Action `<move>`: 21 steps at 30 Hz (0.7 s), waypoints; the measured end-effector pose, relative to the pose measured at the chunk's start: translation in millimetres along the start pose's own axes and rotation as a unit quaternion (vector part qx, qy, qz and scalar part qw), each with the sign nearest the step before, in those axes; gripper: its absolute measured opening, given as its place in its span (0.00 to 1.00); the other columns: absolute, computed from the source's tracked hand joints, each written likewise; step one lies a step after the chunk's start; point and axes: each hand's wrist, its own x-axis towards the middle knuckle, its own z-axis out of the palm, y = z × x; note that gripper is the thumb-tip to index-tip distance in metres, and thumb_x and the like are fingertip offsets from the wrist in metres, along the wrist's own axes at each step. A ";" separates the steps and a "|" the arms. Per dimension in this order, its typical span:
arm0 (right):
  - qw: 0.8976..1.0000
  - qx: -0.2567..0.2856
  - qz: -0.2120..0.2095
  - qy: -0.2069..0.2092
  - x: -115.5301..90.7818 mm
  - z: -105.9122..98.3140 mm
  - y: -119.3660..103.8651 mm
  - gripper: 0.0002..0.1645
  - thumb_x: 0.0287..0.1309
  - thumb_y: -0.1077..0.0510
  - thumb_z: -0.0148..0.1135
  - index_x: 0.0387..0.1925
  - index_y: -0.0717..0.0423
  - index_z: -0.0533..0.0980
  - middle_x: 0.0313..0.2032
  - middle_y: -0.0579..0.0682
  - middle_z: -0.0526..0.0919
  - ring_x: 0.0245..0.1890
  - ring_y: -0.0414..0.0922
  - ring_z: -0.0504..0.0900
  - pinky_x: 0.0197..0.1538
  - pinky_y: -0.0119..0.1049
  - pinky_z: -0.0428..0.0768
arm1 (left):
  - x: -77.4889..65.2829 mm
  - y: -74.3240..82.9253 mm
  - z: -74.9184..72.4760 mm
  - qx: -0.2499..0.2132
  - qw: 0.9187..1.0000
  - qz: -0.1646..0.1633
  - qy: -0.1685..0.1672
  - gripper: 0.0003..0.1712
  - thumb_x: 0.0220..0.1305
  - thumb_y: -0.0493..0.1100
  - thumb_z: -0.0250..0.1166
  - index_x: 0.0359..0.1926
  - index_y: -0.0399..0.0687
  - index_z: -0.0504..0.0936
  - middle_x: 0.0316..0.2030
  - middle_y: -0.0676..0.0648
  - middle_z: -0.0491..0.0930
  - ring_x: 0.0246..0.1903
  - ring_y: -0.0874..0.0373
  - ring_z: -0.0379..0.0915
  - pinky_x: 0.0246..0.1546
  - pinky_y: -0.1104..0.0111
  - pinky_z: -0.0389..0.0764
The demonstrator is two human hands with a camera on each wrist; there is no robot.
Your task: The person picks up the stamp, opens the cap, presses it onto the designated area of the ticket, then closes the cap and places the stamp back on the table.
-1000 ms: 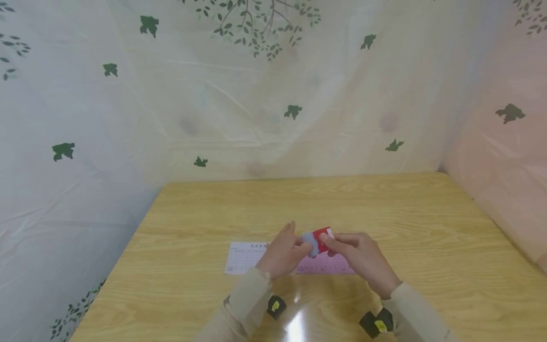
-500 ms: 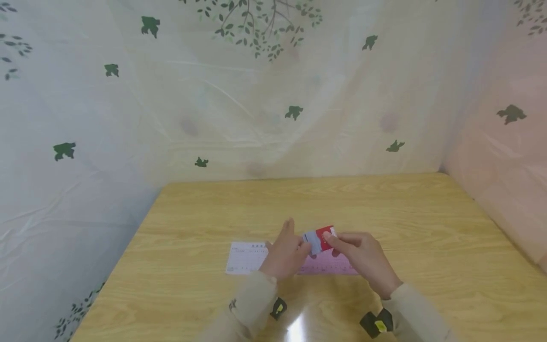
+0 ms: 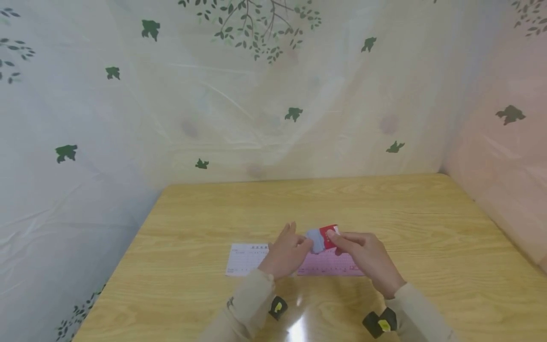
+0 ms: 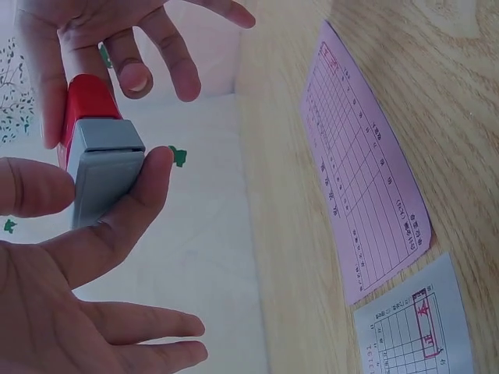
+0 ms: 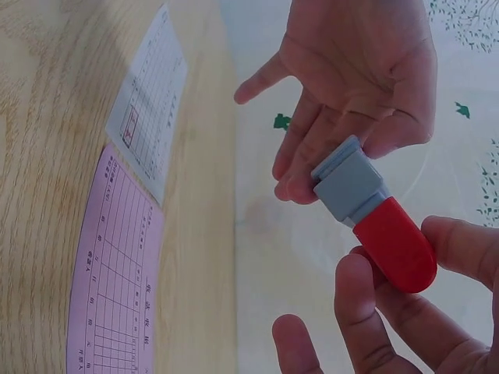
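Both hands hold a small stamp with a red body and a grey end (image 3: pixel 320 239) above the table. My left hand (image 3: pixel 285 251) pinches the grey end (image 4: pixel 109 167) between thumb and index finger, its other fingers extended. On the red body (image 5: pixel 396 245) are the thumb and fingers of my right hand (image 3: pixel 365 254). A narrower grey band shows between the red body and the blocky grey end in the right wrist view. Under the hands lie a pink printed form (image 3: pixel 329 266) and, left of it, a white printed form (image 3: pixel 244 261), partly hidden by the left hand.
The wood-grain table (image 3: pixel 205 209) runs back to a pale curtain (image 3: pixel 239 114) with green bird and leaf prints. Black pieces with yellow marks (image 3: pixel 278 308) show near both wrists. Beige sleeves (image 3: pixel 248 304) cover the forearms.
The stamp and right hand have shifted slightly right. The left hand moved right, then barely shifted, still at the grey end. Both forms lie in place.
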 end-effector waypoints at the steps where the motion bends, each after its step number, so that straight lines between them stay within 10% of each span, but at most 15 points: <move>1: 1.000 0.001 0.000 -0.001 0.1 -0.5 0.2 0.32 0.67 0.34 0.60 0.52 0.56 0.85 0.43 0.51 0.87 0.56 0.52 0.77 0.53 0.55 0.75 | 0.0 0.1 -0.3 0.000 1.000 -0.001 -0.001 0.21 0.68 0.52 0.52 0.38 0.50 0.89 0.78 0.33 0.47 0.79 0.41 0.36 0.67 0.27 0.32; 21: 1.000 0.013 0.015 -0.005 1.2 -3.6 -2.1 0.38 0.65 0.29 0.58 0.58 0.55 0.82 0.48 0.52 0.86 0.59 0.55 0.76 0.55 0.62 0.74 | 2.7 -1.9 -9.3 0.029 0.999 0.034 -0.007 0.23 0.70 0.54 0.53 0.44 0.46 0.89 0.72 0.33 0.63 0.74 0.36 0.54 0.71 0.35 0.53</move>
